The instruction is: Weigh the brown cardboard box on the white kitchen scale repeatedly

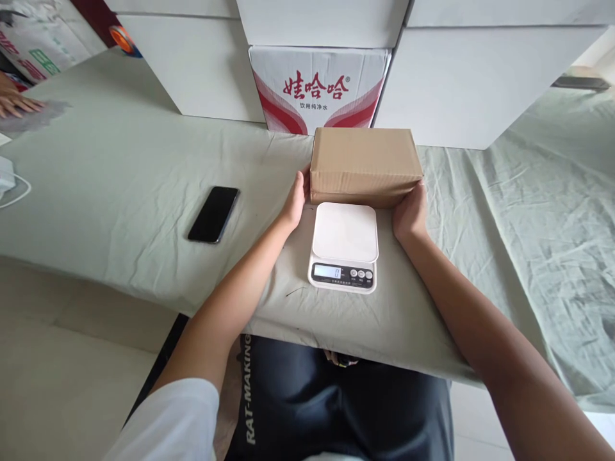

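Observation:
A brown cardboard box (366, 153) is held between my two hands, just behind the scale. My left hand (298, 198) presses against its left end, the thumb up and the other fingers mostly hidden. At the lower right corner, my right hand (411, 208) grips the box, its fingertips out of sight behind the cardboard. Between my forearms sits a white digital kitchen scale (344, 232) with a bare platform; its display (328, 272) reads 0. Whether the box touches the table or hangs slightly above it, I cannot tell.
A black smartphone (214, 214) lies left of my arm on the green-grey tablecloth (144, 186). Behind stand large white boxes (446, 83) and a red-and-white carton (319, 89). At far left are another person's hand (16, 102), a white cable (24, 192) and an orange tape roll (122, 40).

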`<state>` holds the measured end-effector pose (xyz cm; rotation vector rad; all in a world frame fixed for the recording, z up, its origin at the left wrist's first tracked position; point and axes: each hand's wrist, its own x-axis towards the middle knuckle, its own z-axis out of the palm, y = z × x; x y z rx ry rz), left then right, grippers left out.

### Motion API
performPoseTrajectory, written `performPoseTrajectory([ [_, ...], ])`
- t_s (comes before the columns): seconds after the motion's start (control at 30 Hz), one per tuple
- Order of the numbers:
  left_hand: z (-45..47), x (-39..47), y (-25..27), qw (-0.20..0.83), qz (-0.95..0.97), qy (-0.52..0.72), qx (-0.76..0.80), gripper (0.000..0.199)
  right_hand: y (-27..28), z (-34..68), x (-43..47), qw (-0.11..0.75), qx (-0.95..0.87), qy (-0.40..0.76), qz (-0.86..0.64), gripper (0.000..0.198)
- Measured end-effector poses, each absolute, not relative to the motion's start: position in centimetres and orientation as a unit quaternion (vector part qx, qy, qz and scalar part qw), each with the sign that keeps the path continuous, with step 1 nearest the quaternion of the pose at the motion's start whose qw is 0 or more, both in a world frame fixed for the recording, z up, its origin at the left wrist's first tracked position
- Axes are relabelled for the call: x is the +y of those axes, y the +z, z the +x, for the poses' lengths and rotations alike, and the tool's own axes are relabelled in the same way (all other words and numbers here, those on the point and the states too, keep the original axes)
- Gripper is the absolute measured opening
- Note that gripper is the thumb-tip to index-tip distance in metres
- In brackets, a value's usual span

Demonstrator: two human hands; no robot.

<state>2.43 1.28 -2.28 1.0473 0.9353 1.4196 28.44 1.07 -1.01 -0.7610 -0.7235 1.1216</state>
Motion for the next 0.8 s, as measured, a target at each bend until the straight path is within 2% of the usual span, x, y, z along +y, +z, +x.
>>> performPoseTrajectory([
  [0.33,2.55,0.86,-1.76,0.544,0.441,0.589,0.403,0.07,-0.9,28.34,0.96,0.719,-0.337,0.494,-0.355,0.054],
  [0.8,2.61,1.29,-2.18,0.535,0.447,0.598,0.396,0.076,-1.55,28.41,1.08,0.72,-0.364,0.48,-0.343,0.047],
])
